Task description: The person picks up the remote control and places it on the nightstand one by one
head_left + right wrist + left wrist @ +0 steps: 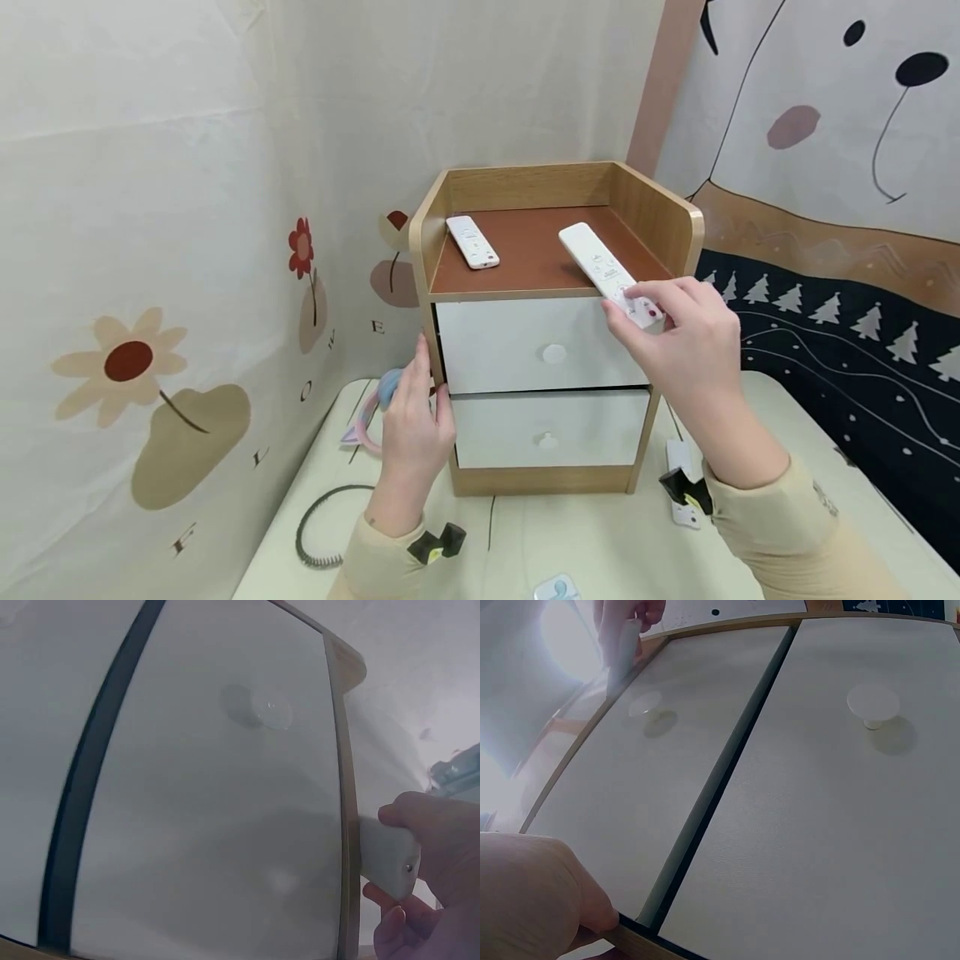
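Observation:
My right hand (693,337) pinches the near end of a white remote (600,260) between thumb and fingers. The remote slants over the front right of the brown top (525,271) of a small wooden two-drawer cabinet (540,481). A second white remote (472,242) lies on that top at the left. With fingers extended upward, my left hand (414,425) rests along the cabinet's left side, its thumb at the front edge. Both white drawer fronts, the upper (495,346) and the lower (495,429), have a round knob. In the right wrist view the held remote (386,855) shows its end.
Raised wooden walls edge the cabinet top on the left, back and right. Left of it lie a pink and blue ring-shaped item (367,421) and a dark coiled band (303,533). A white object (678,454) lies at right, a small light-blue case (557,588) in front.

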Available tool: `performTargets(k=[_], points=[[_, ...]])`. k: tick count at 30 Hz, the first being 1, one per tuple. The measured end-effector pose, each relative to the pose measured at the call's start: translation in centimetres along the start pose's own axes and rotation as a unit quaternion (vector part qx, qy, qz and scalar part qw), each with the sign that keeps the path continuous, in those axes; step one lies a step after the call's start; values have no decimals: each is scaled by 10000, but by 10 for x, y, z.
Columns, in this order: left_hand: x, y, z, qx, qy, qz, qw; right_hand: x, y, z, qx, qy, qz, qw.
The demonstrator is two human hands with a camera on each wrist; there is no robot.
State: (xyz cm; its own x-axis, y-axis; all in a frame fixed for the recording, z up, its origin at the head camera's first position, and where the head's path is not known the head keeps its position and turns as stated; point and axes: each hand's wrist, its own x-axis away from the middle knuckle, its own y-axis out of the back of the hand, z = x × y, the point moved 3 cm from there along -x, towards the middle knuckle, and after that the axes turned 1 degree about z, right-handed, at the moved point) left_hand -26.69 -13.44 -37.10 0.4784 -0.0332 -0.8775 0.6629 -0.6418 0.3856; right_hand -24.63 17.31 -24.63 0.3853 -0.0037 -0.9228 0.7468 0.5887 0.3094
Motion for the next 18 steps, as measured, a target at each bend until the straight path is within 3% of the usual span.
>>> performTargets(k=[12,18], points=[[-1,1,-2,26,-10,4,10000,-15,-9,8,476,117,133,9987],[-1,0,-2,16,-1,-25,10000,-23,-13,12,772,142,484,9957]])
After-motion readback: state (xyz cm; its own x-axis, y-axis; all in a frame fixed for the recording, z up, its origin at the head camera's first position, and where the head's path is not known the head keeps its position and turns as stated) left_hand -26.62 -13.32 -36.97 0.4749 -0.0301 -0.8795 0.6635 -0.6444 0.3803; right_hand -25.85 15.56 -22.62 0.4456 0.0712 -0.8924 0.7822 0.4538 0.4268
